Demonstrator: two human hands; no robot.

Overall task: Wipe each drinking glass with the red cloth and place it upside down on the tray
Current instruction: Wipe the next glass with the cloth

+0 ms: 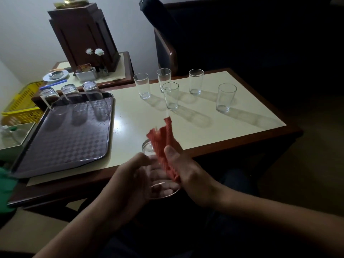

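While three inverted glasses (71,94) stand in a row at the far end of the tray (65,142), five upright glasses (170,95) stand on the table (204,127), apparently not yet wiped. A fourth glass (148,148) is held over the table's near edge. The left hand (134,175) curls round it, and the right hand (186,172) clamps the red cloth (163,138) against its side. By my reckoning the task is under half done.

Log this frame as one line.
phase: wiping | left hand: holds glass | right hand: grips red cloth on glass | tray: three glasses inverted | table: five glasses upright
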